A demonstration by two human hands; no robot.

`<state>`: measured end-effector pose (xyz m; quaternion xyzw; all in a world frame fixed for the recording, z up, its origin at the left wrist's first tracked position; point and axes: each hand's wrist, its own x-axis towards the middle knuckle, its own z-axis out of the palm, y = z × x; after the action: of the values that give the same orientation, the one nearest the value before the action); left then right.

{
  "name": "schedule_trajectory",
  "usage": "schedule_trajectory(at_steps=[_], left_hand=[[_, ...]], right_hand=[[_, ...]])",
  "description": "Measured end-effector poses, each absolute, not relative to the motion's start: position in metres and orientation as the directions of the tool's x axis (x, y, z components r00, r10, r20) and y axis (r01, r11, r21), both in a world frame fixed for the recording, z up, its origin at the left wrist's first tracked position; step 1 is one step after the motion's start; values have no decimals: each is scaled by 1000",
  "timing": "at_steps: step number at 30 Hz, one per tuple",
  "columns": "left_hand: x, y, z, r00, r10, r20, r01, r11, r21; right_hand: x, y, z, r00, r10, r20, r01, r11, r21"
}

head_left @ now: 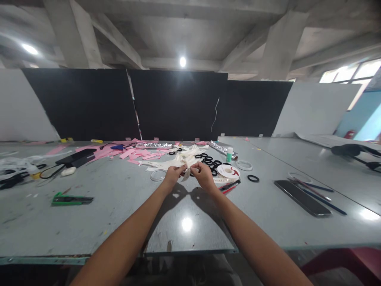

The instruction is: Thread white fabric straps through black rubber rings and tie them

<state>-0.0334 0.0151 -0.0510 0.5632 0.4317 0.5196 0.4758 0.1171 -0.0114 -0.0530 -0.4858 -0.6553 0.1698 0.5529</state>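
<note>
My left hand (174, 174) and my right hand (203, 173) meet just above the middle of the table, fingers pinched. Between them is a short cream ribbon (186, 174), one end hanging down; both hands seem to grip it. Behind them lies a heap of cream ribbon strips (181, 157), some with print. Several black rings (210, 161) are piled beside my right hand. A white ribbon spool (228, 171) with a red mark lies to the right of that hand. Next to my left hand is a clear tape roll (158, 175).
Left on the table lie a green box cutter (72, 199) and a black case (77, 157). Pink strips (149, 154) are scattered at the back. A red cutter (229, 186), a green-and-white bottle (229, 155), a loose black ring (253, 178) and a phone (302, 198) are right.
</note>
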Motion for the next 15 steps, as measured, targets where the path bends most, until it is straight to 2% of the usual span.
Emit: schedule_trajectory(at_steps=[3,8,11,13,15], left_hand=[[-33,15,-53,125,975,185,19,-188,982],[-32,19,-57,132,979,156,-88,-145,985],[-34,21,-57,117,972,205,-39,-201,979],[-35,22,-56,144,959,246,-19,-245,969],[-36,21,-53,193,949,249,-42,-246,968]], right_hand=[[117,-12,-53,87,821,564,469,466,-750],[118,-12,-52,88,836,542,479,441,-759],[118,-11,-51,76,852,517,447,435,-782],[117,-9,-51,56,888,456,322,417,-850],[116,-8,-50,-8,934,356,103,355,-929]])
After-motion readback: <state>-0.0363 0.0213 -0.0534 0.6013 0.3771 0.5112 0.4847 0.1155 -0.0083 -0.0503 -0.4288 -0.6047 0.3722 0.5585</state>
